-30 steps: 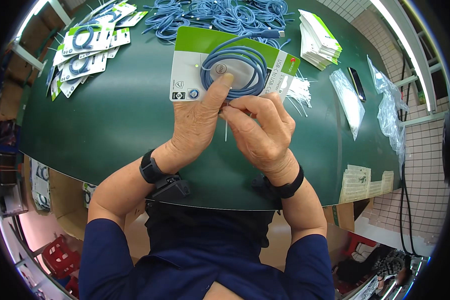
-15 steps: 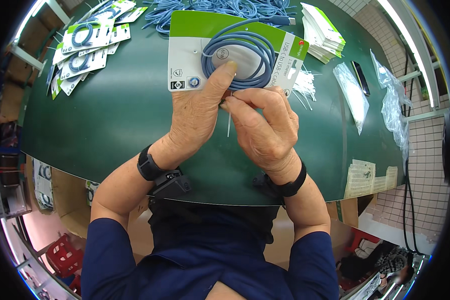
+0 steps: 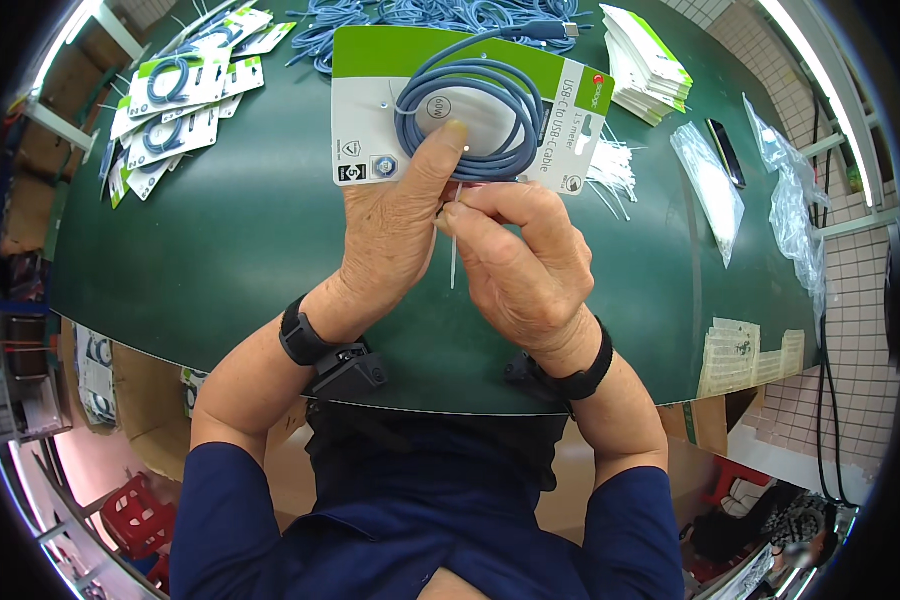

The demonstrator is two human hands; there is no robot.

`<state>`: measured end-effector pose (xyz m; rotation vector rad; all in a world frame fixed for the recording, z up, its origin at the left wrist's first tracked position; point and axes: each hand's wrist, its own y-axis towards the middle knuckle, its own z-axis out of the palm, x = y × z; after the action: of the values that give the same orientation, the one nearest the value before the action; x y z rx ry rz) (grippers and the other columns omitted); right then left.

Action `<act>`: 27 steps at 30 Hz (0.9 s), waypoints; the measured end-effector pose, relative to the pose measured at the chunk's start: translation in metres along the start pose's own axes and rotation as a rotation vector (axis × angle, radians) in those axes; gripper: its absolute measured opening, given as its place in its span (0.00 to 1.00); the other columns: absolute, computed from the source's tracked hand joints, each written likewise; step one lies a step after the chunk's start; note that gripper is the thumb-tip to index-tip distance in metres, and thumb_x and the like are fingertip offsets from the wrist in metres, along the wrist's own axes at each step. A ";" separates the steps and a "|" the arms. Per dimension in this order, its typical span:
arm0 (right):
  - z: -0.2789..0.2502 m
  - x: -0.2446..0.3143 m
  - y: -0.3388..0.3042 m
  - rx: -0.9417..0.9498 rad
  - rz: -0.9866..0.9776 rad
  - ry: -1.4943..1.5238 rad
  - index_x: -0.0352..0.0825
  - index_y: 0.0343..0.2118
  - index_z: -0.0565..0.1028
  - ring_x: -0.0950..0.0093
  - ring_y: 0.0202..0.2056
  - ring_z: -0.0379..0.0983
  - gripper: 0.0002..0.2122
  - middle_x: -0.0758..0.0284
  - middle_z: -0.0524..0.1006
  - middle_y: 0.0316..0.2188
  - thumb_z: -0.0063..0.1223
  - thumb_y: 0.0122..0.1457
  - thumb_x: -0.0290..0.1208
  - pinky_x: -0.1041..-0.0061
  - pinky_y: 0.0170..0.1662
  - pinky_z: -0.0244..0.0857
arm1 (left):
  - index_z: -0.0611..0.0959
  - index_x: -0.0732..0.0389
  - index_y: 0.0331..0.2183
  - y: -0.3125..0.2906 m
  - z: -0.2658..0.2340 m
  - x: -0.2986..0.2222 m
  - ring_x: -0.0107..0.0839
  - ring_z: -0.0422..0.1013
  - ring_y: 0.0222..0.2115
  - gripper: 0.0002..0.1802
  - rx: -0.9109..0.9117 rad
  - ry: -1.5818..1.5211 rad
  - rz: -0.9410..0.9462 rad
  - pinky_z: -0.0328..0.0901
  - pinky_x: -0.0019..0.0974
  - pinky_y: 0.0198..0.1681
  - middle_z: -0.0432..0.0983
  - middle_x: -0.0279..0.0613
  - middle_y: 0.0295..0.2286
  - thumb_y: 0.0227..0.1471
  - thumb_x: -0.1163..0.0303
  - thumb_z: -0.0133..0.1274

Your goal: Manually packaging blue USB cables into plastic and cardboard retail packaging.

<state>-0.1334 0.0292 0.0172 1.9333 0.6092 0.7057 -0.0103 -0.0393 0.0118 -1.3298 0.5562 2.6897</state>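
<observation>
Across most of the view spreads the dark green table (image 3: 220, 250), with a pile of carded cables (image 3: 198, 128) at its far left and a heap of loose blue cables (image 3: 400, 20) along its far side; neither has visibly changed over the last second. Above the middle of the table is the green-and-white card (image 3: 482, 118), turned squarer to the view than a second ago and carried a little farther up it. On its face lies the blue coil (image 3: 532, 120), its loops gathered and one plug jutting past the top edge.

The left hand (image 3: 395, 230) stays clamped on card and coil, thumb pressed over the front, its fingers hidden behind. The right hand (image 3: 530, 255) keeps thumb and forefinger pinched together just below the card's lower edge, at the thin white tie (image 3: 454, 265), whose tail hangs free beneath. That pinch has barely shifted, so the fastening seems to be under way rather than done; whether the tie is looped shut cannot be told.
</observation>
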 end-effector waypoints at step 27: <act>0.001 -0.006 -0.001 -0.010 -0.004 0.170 0.31 0.40 0.78 0.67 0.32 0.82 0.14 0.60 0.83 0.36 0.72 0.54 0.15 0.72 0.34 0.76 | 0.76 0.63 0.54 -0.003 -0.001 0.001 0.26 0.79 0.41 0.19 -0.013 0.032 -0.006 0.79 0.32 0.38 0.79 0.39 0.44 0.65 0.69 0.61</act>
<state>-0.1374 0.0250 0.0148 1.8748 0.7119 0.8746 -0.0099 -0.0366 0.0096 -1.3777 0.5382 2.6759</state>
